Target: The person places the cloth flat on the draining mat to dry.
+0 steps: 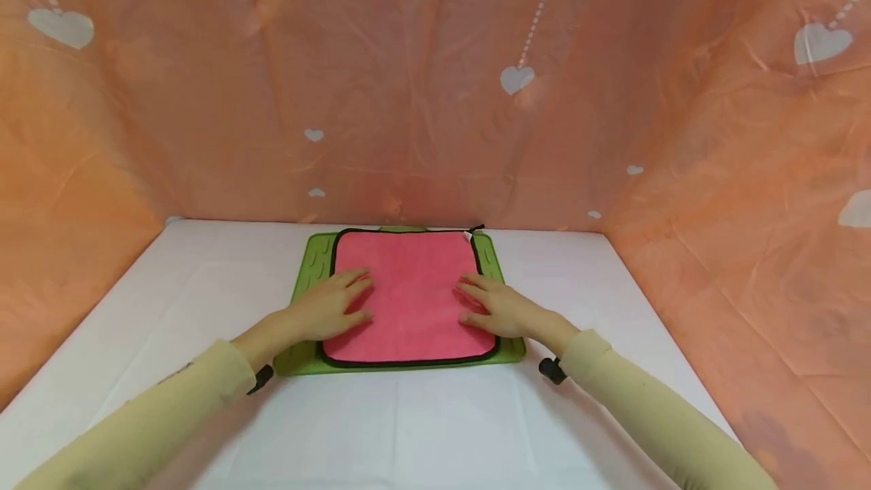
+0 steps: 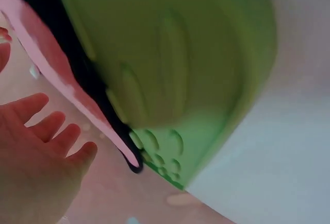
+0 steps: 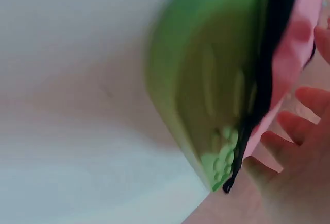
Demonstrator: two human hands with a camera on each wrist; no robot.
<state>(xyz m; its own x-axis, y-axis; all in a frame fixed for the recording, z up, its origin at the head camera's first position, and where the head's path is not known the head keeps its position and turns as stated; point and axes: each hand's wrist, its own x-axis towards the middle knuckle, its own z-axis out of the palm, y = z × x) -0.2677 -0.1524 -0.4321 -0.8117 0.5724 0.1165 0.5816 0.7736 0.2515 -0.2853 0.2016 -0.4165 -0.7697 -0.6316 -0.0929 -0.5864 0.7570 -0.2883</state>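
A pink cloth [image 1: 415, 297] with a black border lies spread flat on a green mat [image 1: 294, 361] with raised oval bumps. A black loop and small white tag show at the cloth's far right corner. Over its left side is my left hand [image 1: 330, 308], fingers spread and loosely extended. My right hand [image 1: 506, 308] mirrors it over the right side. Both wrist views show relaxed fingers gripping nothing, on the left hand [image 2: 41, 167] and the right hand [image 3: 299, 167]. Whether the fingertips touch the cloth I cannot tell.
The mat lies on a white-covered table [image 1: 395, 429], close to its back edge. An orange curtain [image 1: 408, 97] with white hearts hangs behind and along both sides. Dark wrist devices show beneath both cuffs.
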